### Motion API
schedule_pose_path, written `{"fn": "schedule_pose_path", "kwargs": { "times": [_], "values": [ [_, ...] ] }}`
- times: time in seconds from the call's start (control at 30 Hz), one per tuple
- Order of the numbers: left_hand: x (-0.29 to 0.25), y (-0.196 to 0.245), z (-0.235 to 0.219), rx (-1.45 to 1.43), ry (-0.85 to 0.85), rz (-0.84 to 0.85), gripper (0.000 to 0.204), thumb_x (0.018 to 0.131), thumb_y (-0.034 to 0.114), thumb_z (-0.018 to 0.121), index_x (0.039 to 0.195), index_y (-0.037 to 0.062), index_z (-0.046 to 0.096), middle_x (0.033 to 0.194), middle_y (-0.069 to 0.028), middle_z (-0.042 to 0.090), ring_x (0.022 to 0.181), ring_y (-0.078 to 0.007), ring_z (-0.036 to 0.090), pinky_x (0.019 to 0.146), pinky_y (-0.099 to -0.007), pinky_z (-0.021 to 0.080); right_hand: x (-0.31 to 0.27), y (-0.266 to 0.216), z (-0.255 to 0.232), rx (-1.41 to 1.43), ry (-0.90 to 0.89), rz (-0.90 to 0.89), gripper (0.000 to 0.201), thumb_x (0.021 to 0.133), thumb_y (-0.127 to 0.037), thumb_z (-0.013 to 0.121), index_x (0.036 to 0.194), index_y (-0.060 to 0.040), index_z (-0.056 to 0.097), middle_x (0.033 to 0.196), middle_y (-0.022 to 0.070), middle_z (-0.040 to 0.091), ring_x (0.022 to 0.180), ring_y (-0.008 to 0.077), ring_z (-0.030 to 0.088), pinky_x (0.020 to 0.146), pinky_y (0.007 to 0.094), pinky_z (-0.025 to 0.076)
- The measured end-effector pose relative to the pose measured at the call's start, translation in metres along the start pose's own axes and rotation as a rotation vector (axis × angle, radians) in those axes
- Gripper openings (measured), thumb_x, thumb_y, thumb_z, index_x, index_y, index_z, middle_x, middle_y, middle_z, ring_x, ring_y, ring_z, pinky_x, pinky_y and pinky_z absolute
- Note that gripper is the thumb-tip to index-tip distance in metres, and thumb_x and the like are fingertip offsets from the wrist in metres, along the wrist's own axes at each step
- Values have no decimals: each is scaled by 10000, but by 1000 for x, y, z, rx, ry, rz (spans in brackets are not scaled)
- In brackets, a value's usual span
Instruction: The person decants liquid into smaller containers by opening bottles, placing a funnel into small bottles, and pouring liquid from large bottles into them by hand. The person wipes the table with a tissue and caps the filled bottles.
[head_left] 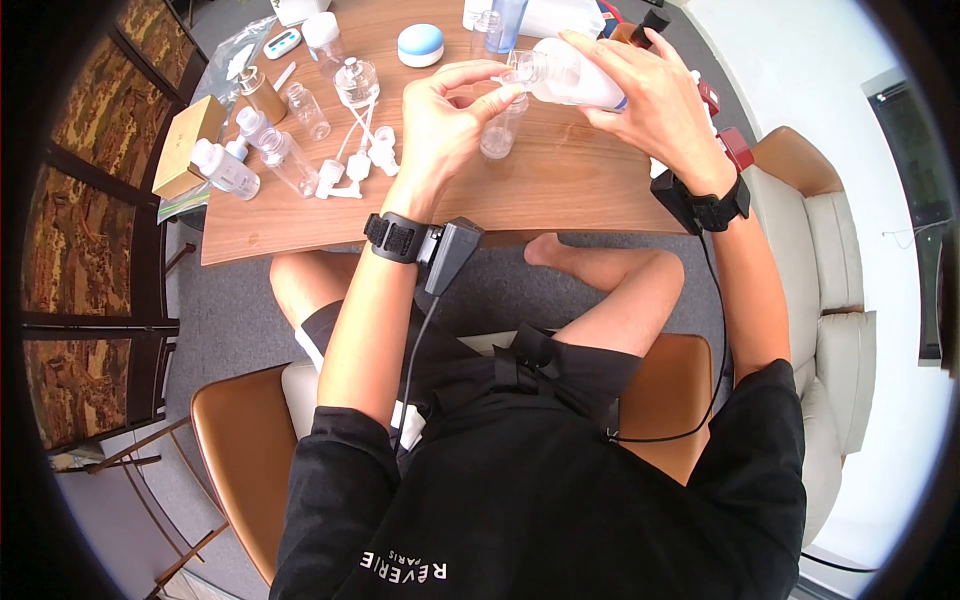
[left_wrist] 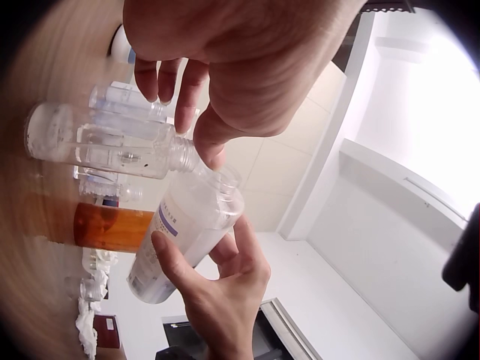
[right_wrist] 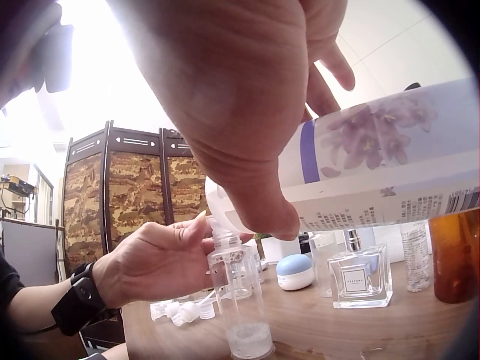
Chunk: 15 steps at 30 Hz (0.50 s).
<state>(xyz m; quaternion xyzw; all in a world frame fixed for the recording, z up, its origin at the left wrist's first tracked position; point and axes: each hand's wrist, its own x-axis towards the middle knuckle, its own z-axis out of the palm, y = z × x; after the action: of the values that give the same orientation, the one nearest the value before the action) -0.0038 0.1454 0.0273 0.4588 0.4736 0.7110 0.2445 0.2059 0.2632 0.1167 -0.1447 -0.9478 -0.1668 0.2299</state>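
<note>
My right hand [head_left: 660,105] grips a white plastic bottle [head_left: 578,78] with a purple flower label, seen close in the right wrist view [right_wrist: 375,161]. The bottle is tipped, its mouth toward my left hand [head_left: 440,125]. Between thumb and forefinger, the left hand pinches a small clear funnel [right_wrist: 217,226] at the neck of a slim clear bottle [right_wrist: 241,296]. This slim bottle stands upright on the table, with a little cloudy liquid at its bottom. The other left fingers lie beside its neck, partly hidden.
The wooden table [head_left: 560,200] holds several clear bottles and loose white pump heads [head_left: 358,165] at left. Behind are a blue-lidded jar [head_left: 420,45] and a square perfume bottle [right_wrist: 360,277]. An amber bottle [left_wrist: 112,227] stands near the right hand. A cardboard box [head_left: 190,145] sits far left.
</note>
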Motion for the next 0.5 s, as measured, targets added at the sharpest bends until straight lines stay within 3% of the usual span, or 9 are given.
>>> {"fn": "schedule_pose_path", "kwargs": {
  "times": [0.5],
  "values": [
    [1,-2,0,30,3,-10,252,843,54,866,1089,36,812,1158,-79,767,905,-124,733,727,-242,589,0,1,0,9,-1,6,796,765,-207,832,1512,-267,565,1277,92,730,1202,273,687,1203,566,394]
  ]
}}
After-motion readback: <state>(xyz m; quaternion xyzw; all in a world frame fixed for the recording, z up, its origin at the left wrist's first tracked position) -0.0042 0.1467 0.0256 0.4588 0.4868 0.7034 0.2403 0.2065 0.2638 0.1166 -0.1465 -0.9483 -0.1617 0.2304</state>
